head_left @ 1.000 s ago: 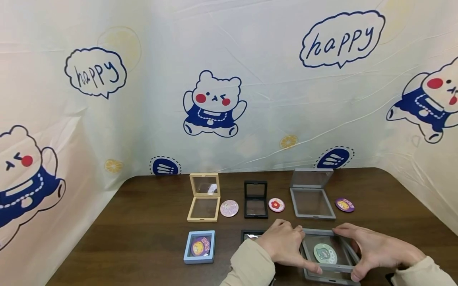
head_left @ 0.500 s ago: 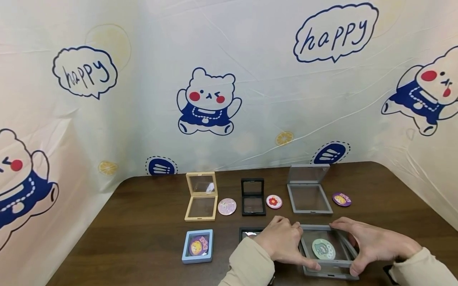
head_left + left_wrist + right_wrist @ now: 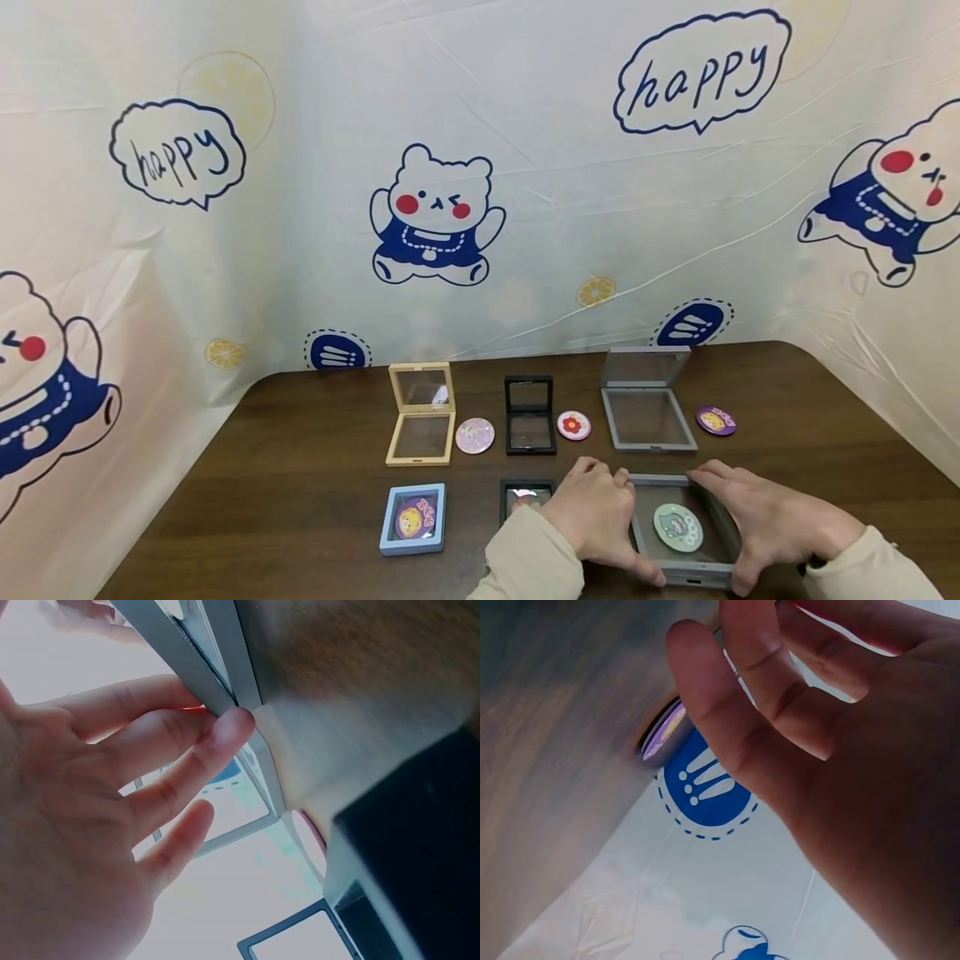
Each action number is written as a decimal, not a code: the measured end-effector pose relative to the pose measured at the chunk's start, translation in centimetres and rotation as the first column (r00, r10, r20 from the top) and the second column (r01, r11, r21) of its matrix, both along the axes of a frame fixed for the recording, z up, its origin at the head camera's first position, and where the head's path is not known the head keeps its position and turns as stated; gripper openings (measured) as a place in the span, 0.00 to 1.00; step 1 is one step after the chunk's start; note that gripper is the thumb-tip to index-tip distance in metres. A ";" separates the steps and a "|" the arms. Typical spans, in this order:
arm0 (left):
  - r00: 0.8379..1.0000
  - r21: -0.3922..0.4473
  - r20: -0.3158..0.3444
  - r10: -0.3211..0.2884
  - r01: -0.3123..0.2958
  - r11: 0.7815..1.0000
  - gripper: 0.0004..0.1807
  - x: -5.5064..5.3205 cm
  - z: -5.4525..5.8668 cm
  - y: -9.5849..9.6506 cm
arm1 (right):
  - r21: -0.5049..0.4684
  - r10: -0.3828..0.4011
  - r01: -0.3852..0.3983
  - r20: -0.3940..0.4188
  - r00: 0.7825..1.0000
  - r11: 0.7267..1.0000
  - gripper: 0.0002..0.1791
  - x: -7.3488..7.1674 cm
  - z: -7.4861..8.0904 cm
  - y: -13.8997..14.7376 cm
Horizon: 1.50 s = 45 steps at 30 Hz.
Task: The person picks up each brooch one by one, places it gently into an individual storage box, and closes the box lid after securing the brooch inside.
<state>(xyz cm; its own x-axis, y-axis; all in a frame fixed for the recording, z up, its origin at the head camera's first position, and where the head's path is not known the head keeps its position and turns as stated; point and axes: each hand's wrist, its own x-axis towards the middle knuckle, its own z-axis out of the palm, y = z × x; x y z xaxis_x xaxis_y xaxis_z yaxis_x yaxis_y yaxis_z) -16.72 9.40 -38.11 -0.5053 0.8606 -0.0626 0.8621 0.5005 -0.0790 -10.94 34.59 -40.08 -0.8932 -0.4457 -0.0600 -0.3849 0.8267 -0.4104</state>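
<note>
A grey square display case [image 3: 697, 569] with clear panels lies near the table's front edge, closed, with a round green badge [image 3: 678, 527] showing inside. My left hand [image 3: 596, 512] grips its left side, fingers along the far left corner and thumb at the near one. On the opposite side my right hand [image 3: 776, 521] holds the case the same way, thumb at the near right corner. In the left wrist view, fingertips [image 3: 234, 729] press against the grey frame edge. The right wrist view shows curled fingers [image 3: 705, 675]; the case is mostly hidden there.
A black case [image 3: 517, 493] is partly behind my left hand; a closed blue case [image 3: 412, 518] stands further left. Behind are open cases in cream [image 3: 420, 461], black [image 3: 531, 451] and grey [image 3: 652, 446], with pink [image 3: 476, 436], flower [image 3: 573, 425] and purple [image 3: 716, 421] badges beside them.
The grey case's upper part, earlier tilted and offset over the base, has come down flush with it. Both hands keep their hold, the right having moved slightly left.
</note>
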 end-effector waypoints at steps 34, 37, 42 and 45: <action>0.971 -0.015 -0.240 0.007 -0.011 1.000 0.40 1.5 -0.9 1.0 | 0.206 -0.064 0.091 -0.137 0.988 0.974 0.62 0.2 -0.3 -2.5; 0.972 -0.019 -0.236 0.012 -0.017 1.000 0.41 1.5 -0.9 1.0 | 0.196 -0.065 0.088 -0.118 0.991 0.977 0.63 0.0 -0.3 -2.5; 0.968 -0.020 -0.249 0.018 -0.024 1.000 0.41 1.8 -1.3 1.0 | 0.186 -0.056 0.078 -0.121 0.991 0.980 0.62 0.2 -0.8 -2.3; 0.967 -0.025 -0.254 0.017 -0.024 0.999 0.42 1.9 -1.4 1.1 | 0.178 -0.049 0.071 -0.121 0.991 0.981 0.61 0.3 -0.9 -2.3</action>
<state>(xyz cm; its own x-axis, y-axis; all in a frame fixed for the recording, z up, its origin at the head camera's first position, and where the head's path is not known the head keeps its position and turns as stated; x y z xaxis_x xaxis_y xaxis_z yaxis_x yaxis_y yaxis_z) -14.83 10.48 -39.47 -0.5253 0.8496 0.0466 0.8017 0.5126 -0.3075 -10.61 32.33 -41.02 -0.9236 -0.3822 -0.0302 -0.3683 0.9063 -0.2071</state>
